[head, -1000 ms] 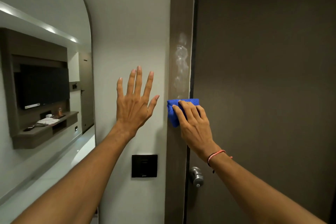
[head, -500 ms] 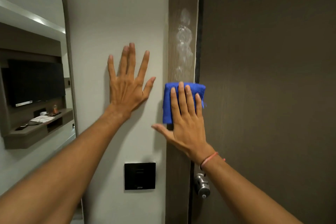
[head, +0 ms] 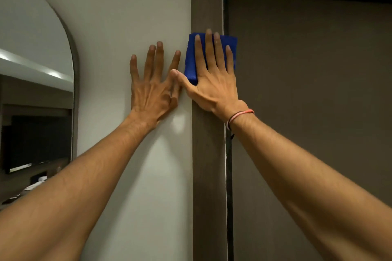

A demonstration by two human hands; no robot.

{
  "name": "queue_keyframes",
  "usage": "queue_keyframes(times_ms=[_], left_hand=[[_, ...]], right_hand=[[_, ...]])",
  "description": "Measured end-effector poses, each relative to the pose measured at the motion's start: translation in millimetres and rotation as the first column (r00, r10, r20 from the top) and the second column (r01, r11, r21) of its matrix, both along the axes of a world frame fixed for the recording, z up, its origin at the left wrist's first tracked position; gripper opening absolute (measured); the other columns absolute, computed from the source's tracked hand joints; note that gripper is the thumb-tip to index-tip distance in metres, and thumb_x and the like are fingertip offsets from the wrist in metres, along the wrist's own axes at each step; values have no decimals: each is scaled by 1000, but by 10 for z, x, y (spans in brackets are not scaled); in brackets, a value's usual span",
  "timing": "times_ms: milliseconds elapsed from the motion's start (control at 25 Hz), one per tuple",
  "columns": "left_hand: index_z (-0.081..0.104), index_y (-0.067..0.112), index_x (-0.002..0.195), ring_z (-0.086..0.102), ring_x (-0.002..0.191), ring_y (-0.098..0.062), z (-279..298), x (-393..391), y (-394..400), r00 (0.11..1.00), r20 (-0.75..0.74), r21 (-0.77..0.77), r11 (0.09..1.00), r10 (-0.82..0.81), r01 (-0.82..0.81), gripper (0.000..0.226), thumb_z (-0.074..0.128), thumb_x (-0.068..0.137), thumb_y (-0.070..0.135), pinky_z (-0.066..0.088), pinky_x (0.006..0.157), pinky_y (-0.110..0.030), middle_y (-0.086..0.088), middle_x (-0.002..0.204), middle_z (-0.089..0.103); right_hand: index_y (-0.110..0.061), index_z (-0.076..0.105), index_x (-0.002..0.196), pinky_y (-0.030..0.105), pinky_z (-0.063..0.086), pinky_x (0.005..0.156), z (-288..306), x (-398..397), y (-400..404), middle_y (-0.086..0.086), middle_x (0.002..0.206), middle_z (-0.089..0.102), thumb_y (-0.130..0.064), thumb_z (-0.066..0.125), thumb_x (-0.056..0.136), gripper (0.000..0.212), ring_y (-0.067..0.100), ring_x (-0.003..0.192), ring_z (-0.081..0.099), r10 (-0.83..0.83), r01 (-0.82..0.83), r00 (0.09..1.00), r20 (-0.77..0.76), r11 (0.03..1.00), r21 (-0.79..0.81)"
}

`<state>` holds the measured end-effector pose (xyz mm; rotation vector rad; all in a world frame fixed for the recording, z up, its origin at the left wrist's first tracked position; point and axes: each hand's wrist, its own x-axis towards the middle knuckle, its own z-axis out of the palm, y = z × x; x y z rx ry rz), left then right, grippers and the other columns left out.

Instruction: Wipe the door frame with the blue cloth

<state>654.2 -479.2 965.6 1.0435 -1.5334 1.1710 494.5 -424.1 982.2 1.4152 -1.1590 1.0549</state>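
Blue cloth (head: 191, 63) higher on door frame (head: 206, 154).

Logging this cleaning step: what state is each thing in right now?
Cloth: folded, pressed flat on the frame.
Right hand: open, fingers spread over the cloth.
Left hand: open, flat on the wall.
Frame: no smear visible.
Door: shut.

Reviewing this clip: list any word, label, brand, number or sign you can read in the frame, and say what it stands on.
No readable text anywhere in this view.
The blue cloth, door frame, door and wall carry no print.
The wristband on the right hand shows no lettering.
The screen reflected in the mirror has a pale strip at its lower edge, too blurred to read.
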Motion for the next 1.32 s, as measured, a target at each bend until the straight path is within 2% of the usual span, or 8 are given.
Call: queue_keyframes(times_ms=[160, 320, 600, 720, 840, 960, 1120, 1320], left_hand=[[-3, 27, 164, -2, 160, -31, -38, 3, -112, 998, -48, -5, 999, -37, 36, 75, 11, 100, 62, 3, 124, -63, -15, 173, -3], [1, 27, 164, 1, 160, -33, -384, 76, -100, 996, -43, 22, 997, -72, 73, 77, 12, 99, 65, 3, 125, -63, -18, 173, 0], [7, 25, 165, 4, 160, -35, -1552, 185, -12, 997, 5, 95, 992, -78, 77, 77, 12, 100, 67, 8, 126, -65, -22, 171, 5], [10, 23, 165, 7, 159, -37, -2023, 262, 2, 998, 41, 129, 991, -43, 37, 76, 23, 101, 63, 11, 125, -66, -24, 171, 8], [14, 22, 164, 12, 158, -38, -2215, 293, -4, 999, 34, 122, 992, -36, 32, 73, 25, 103, 60, 13, 124, -66, -25, 170, 13], [17, 22, 164, 13, 158, -38, -2237, 288, -8, 999, 36, 109, 994, -32, 28, 71, 26, 103, 58, 14, 124, -66, -25, 169, 15], [18, 24, 164, 14, 158, -37, -2079, 261, 12, 999, 36, 86, 996, -22, 19, 72, 27, 102, 60, 15, 123, -67, -24, 169, 15], [11, 28, 164, 8, 159, -36, -1199, 94, 7, 998, -12, 58, 996, -65, 66, 73, 20, 102, 64, 9, 125, -66, -23, 171, 9]], right_hand=[[-11, 6, 161, 55, 5, 127, 57, -38, -74, 15, 170, 0, -83, 17, 85, 105, 30, 157, -2, -15, 14, 999, -29, 999, -42], [-12, 10, 161, 54, 6, 128, -307, -19, -35, 14, 170, 5, -82, 22, 88, 102, 29, 158, 1, -26, 25, 1000, -12, 999, -29], [-13, 16, 161, 54, 5, 128, -1590, -4, 133, 13, 170, 9, -77, 30, 93, 94, 28, 158, 2, -12, 11, 1000, 12, 997, 78], [-13, 15, 161, 52, -2, 128, -2353, 0, 205, 13, 170, 6, -77, 32, 92, 95, 29, 158, 0, -14, 10, 1000, 21, 983, 182], [-16, 9, 160, 51, -6, 127, -3136, -31, 224, 11, 169, 1, -77, 33, 92, 95, 28, 157, -3, -47, 43, 999, 10, 967, 252], [-19, 4, 161, 51, -3, 128, -3524, -77, 197, 8, 169, -3, -78, 33, 92, 95, 26, 158, -3, -80, 82, 997, -20, 958, 275], [-19, 8, 161, 54, 5, 128, -3235, -75, 211, 9, 170, 3, -74, 29, 96, 88, 26, 158, 0, -26, 31, 999, -24, 968, 251], [-14, 18, 160, 52, 6, 128, -1768, -13, 107, 14, 169, 13, -61, 33, 102, 77, 29, 157, 8, -10, 9, 1000, 26, 999, 40]])
